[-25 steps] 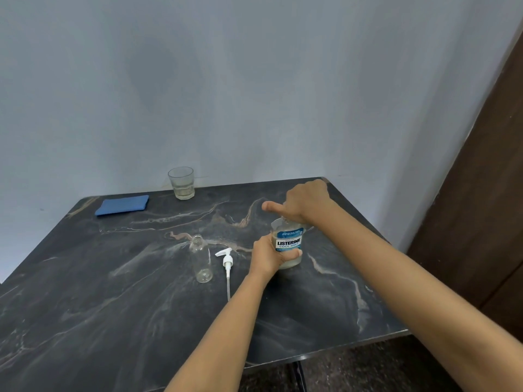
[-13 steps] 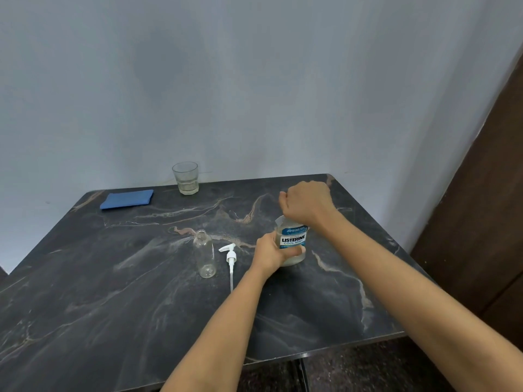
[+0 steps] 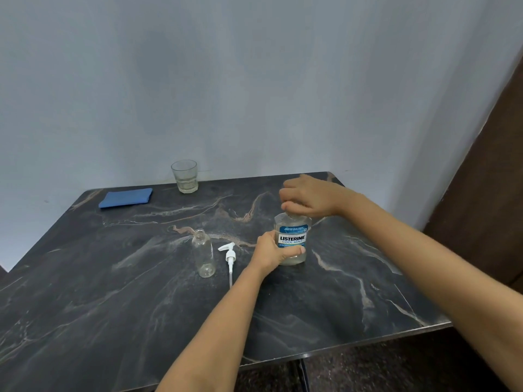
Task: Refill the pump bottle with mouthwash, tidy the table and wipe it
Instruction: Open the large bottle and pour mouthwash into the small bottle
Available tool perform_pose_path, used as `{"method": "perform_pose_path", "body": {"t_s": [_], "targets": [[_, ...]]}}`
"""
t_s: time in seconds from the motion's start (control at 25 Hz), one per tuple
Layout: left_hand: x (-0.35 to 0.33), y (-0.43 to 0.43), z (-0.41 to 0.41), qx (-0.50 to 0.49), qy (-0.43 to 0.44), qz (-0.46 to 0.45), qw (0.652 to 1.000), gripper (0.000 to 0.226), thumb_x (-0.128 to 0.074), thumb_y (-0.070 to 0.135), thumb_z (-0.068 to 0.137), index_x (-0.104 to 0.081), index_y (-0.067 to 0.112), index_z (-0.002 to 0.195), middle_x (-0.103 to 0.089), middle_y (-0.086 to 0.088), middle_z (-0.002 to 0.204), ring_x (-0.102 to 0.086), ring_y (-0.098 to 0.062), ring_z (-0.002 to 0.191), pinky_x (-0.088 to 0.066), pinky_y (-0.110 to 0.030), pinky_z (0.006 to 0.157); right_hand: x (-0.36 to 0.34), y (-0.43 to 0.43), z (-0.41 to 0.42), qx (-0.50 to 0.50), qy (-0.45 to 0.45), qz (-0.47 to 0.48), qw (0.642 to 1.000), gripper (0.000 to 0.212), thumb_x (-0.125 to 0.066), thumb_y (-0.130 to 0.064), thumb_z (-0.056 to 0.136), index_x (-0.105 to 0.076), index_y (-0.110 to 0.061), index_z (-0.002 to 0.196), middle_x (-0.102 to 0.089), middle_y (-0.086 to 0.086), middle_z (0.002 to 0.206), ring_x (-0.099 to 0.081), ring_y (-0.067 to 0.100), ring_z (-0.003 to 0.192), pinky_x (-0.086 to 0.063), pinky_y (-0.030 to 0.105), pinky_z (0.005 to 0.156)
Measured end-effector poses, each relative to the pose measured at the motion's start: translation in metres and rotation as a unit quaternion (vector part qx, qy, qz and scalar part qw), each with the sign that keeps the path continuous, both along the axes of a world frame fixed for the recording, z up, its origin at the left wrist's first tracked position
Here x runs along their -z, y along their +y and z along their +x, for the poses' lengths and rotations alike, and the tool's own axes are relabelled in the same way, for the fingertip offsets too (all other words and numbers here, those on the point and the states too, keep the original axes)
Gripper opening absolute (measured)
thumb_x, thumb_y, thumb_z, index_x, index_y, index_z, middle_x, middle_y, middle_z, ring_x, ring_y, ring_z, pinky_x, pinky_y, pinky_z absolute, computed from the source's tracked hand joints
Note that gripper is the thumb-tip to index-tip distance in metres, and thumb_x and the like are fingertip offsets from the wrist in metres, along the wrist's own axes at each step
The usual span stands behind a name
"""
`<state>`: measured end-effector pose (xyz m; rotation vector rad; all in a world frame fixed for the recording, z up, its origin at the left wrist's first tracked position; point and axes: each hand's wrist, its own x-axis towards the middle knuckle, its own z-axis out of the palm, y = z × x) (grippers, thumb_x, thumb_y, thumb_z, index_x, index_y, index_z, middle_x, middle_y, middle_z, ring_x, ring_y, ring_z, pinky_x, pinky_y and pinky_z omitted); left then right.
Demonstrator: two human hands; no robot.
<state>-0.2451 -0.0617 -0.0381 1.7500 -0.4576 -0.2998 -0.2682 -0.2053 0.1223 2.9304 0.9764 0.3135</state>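
Upright mouthwash bottle (image 3: 293, 239) (label toward camera): left hand (image 3: 271, 251) grips its body, right hand (image 3: 308, 198) pinches its top

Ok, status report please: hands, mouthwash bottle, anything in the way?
Left hand grips mouthwash bottle body; right hand grips its top. Pump bottle upright, uncapped. Pump head lies between the two bottles.
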Motion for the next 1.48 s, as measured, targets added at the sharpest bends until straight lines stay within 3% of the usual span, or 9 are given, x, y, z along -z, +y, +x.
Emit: {"method": "perform_pose_path", "body": {"t_s": [0.16,0.32,0.4,0.48,0.6,0.76,1.04,1.28,1.48], "targets": [[-0.003,0.0,-0.001,0.002,0.005,-0.001,1.0,0.035,-0.085,0.014,0.07,-0.072,0.01,0.103,-0.075,0.002,0.095,-0.07,-0.005,0.087,-0.052,-0.015,0.077,-0.02,0.0,-0.016,0.041,0.127,0.033,0.99,0.042,-0.049,-0.03,0.083,-0.049,-0.025,0.125,-0.049,-0.005,0.119,-0.045,0.013,0.103,-0.04,0.027,0.086],[-0.004,0.001,-0.005,0.003,0.012,0.002,1.0,0.037,-0.086,0.014,0.07,-0.072,0.011,0.104,-0.074,0.005,0.094,-0.069,-0.002,0.086,-0.051,-0.013,0.075,-0.033,0.013,-0.016,0.131,0.147,-0.078,0.977,0.032,-0.05,-0.035,0.093,-0.056,-0.023,0.122,-0.054,-0.001,0.101,-0.056,0.02,0.098,-0.042,0.03,0.077],[-0.007,0.002,-0.008,0.004,0.01,0.007,1.0,0.036,-0.085,0.014,0.071,-0.072,0.013,0.104,-0.074,0.007,0.093,-0.068,0.001,0.083,-0.05,-0.009,0.072,-0.042,0.006,-0.02,0.106,0.147,-0.011,0.983,0.023,-0.053,-0.024,0.093,-0.059,-0.022,0.116,-0.057,-0.001,0.098,-0.056,0.018,0.091,-0.041,0.028,0.075],[-0.009,0.003,-0.009,0.003,0.01,0.007,1.0,0.036,-0.085,0.014,0.071,-0.072,0.012,0.104,-0.074,0.007,0.091,-0.067,0.002,0.081,-0.049,-0.008,0.069,-0.037,-0.013,-0.028,0.102,0.12,0.18,0.971,0.022,-0.055,-0.017,0.092,-0.057,-0.023,0.113,-0.059,-0.004,0.103,-0.056,0.013,0.084,-0.045,0.024,0.072],[-0.01,0.005,-0.016,-0.003,0.02,-0.006,1.0,0.037,-0.085,0.011,0.071,-0.071,0.008,0.106,-0.074,0.004,0.093,-0.068,-0.001,0.082,-0.051,-0.011,0.069,0.013,-0.038,-0.046,0.167,0.074,0.528,0.829,0.02,-0.063,-0.012,0.085,-0.054,-0.022,0.1,-0.06,0.001,0.099,-0.061,0.02,0.083,-0.051,0.032,0.073],[-0.007,0.011,-0.029,-0.005,0.031,-0.015,0.999,0.039,-0.084,0.007,0.071,-0.07,0.005,0.107,-0.074,-0.003,0.098,-0.069,-0.005,0.083,-0.05,-0.012,0.067,0.108,-0.039,-0.069,0.342,0.029,0.583,0.736,0.017,-0.073,-0.018,0.076,-0.056,-0.018,0.08,-0.065,0.001,0.085,-0.06,0.017,0.079,-0.049,0.034,0.075],[-0.013,0.014,-0.035,-0.005,0.052,-0.016,0.999,0.04,-0.086,0.014,0.069,-0.07,0.01,0.105,-0.074,0.002,0.096,-0.069,-0.013,0.092,-0.05,-0.012,0.069,0.151,-0.034,-0.086,0.406,0.065,0.51,0.756,0.026,-0.08,-0.009,0.067,-0.058,-0.009,0.08,-0.06,0.001,0.08,-0.052,0.017,0.076,-0.037,0.011,0.058],[-0.024,0.033,-0.057,-0.05,-0.033,0.011,0.998,0.072,-0.092,0.025,0.06,-0.052,0.018,0.12,-0.062,0.008,0.115,-0.057,-0.002,0.103,-0.043,-0.009,0.08,0.137,-0.011,-0.091,0.323,-0.015,0.505,0.8,0.063,-0.071,-0.017,0.071,-0.047,-0.017,0.129,-0.04,-0.003,0.134,-0.031,0.009,0.124,-0.029,0.026,0.1],[-0.023,0.075,-0.096,-0.309,-0.225,-0.055,0.922,0.047,-0.085,0.034,0.07,-0.048,0.021,0.098,-0.05,0.007,0.096,-0.048,-0.01,0.087,-0.041,-0.018,0.076,0.133,0.03,-0.079,0.191,0.193,0.645,0.714,0.069,-0.071,0.004,0.077,-0.037,-0.017,0.133,-0.051,0.0,0.134,-0.05,0.016,0.125,-0.042,0.028,0.102]]}}
